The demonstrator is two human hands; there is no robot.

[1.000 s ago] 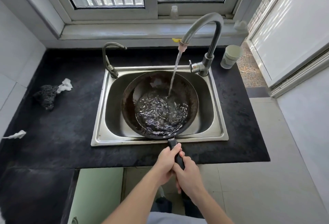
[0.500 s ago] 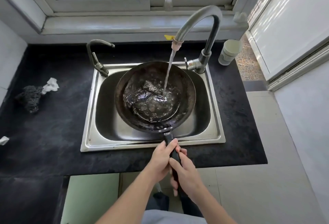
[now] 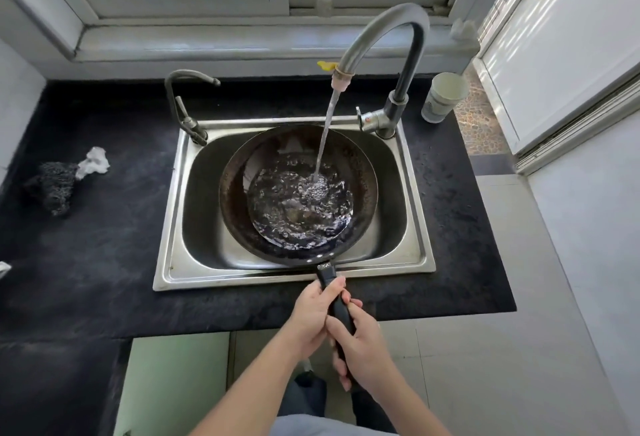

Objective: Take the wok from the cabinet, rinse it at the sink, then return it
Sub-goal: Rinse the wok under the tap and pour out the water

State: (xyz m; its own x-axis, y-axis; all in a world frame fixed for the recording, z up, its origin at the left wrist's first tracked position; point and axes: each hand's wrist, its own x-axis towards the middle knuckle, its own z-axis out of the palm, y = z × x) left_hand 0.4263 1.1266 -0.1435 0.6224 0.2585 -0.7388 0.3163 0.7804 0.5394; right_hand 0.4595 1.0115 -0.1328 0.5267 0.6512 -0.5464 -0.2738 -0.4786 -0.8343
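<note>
Now you hold the wok point(image 3: 363, 172) over the sink point(image 3: 173, 238) by its straight black handle point(image 3: 327, 274), which juts toward you across the sink's front rim. Your left grip point(image 3: 313, 314) wraps the handle nearer the pan, thumb lying along the top. Your right grip point(image 3: 365, 344) clenches the handle just behind it, and the two touch.

The wok is a round, dark metal bowl with a mottled, rusty-brown inner wall, and it fills most of the basin. Whether its base touches the basin floor cannot be told. Water point(image 3: 298, 207) pools in its bottom, rippled and glinting. A thin stream point(image 3: 326, 137) falls from the tall, arched steel tap point(image 3: 388, 14) at the sink's back right corner and strikes the pool right of centre, raising foam. A smaller hooked tap point(image 3: 192, 127) stands at the back left corner.

The sink is brushed stainless steel, rectangular with rounded corners, set in a matt black, grainy counter point(image 3: 86, 255). On the counter to the left lies a dark wiry scourer point(image 3: 53, 186), with a crumpled white wad point(image 3: 93, 162) touching it. A pale cup point(image 3: 443, 96) stands upright at the counter's back right, near the tall tap.
</note>
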